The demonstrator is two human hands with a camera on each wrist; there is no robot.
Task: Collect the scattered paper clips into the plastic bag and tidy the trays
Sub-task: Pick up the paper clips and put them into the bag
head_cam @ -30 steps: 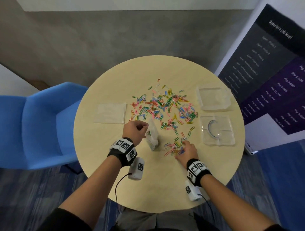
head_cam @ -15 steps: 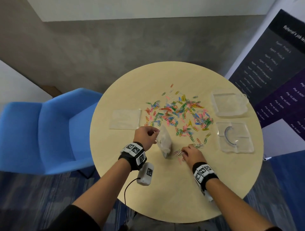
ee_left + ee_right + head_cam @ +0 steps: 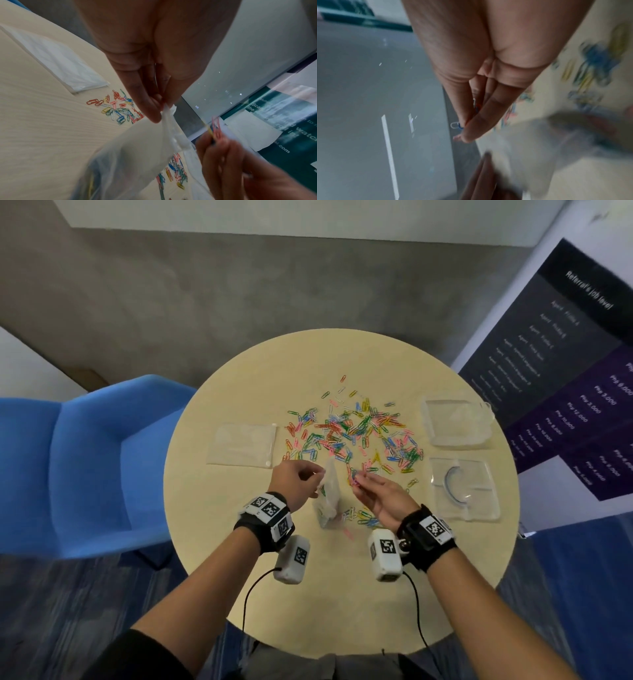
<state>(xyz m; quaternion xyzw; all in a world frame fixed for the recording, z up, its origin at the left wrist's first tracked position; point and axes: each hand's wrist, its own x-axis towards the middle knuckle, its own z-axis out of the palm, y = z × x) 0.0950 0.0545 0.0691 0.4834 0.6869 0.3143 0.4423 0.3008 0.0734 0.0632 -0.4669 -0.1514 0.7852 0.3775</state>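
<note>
Coloured paper clips [image 3: 352,433] lie scattered across the middle of the round table [image 3: 342,594], and a small heap [image 3: 359,517] sits near my wrists. My left hand [image 3: 301,479] pinches the top edge of a clear plastic bag [image 3: 327,494] that hangs down to the table with some clips inside; the pinch shows in the left wrist view [image 3: 163,108]. Just right of the bag's mouth, my right hand [image 3: 363,484] pinches a few clips [image 3: 215,128] between thumb and fingertips [image 3: 467,129]. Two clear trays [image 3: 457,422] [image 3: 462,491] lie at the right.
A flat clear bag [image 3: 243,445] lies on the table's left side. A blue chair [image 3: 85,467] stands against the table's left edge. A dark printed banner [image 3: 561,364] rises close behind the trays. The nearer tray holds a curved blue piece [image 3: 452,487].
My right hand has lifted off the table from the small heap with a few clips and moved up to the bag's mouth. My left hand keeps holding the bag.
</note>
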